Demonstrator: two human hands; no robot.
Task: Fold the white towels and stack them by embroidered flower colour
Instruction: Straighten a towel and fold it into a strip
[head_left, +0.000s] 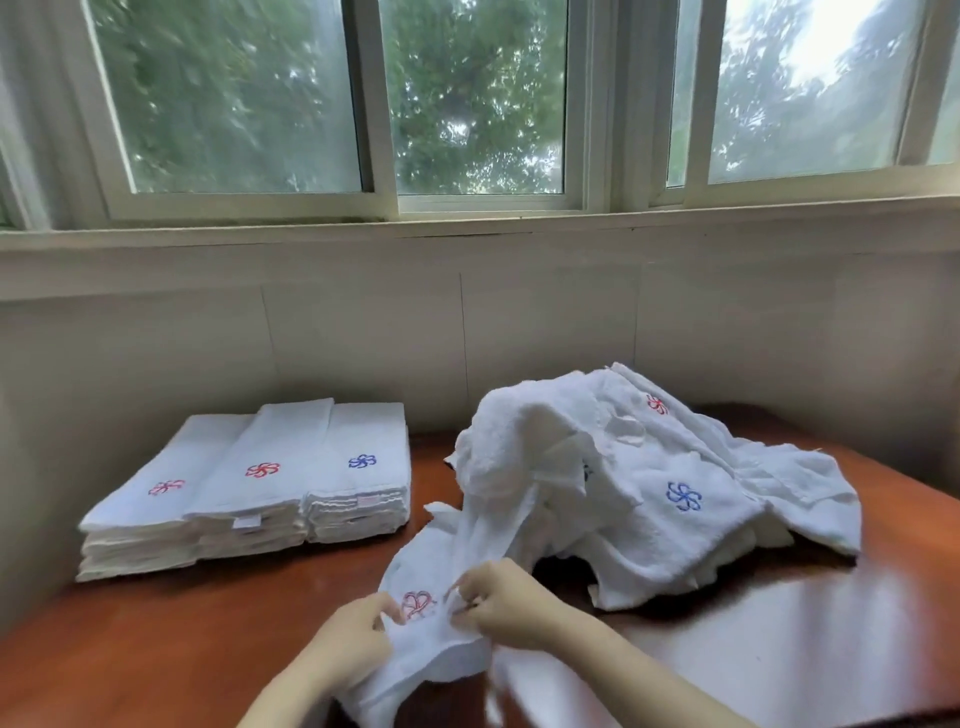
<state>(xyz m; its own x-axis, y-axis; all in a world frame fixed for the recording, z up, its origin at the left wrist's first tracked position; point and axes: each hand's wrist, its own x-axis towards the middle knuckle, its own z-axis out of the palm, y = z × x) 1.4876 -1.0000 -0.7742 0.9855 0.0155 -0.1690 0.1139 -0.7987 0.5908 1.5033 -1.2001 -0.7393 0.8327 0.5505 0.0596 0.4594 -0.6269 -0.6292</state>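
A crumpled white towel (431, 577) with a pink flower lies at the table's near edge, its far end still trailing up into the heap. My left hand (353, 639) pinches it just left of the flower, and my right hand (501, 603) pinches it just right of the flower. To the right rises a heap of unfolded white towels (649, 467), showing one red and one blue flower. At the left stand three stacks of folded towels: a pink-flower stack (150, 514), a red-flower stack (249, 493) and a blue-flower stack (361, 483).
The brown wooden table (208, 623) runs up to a white tiled wall (363, 338) under a window sill. The three stacks sit close to the wall at the back left. Bare wood shows in front of the stacks and at the right front.
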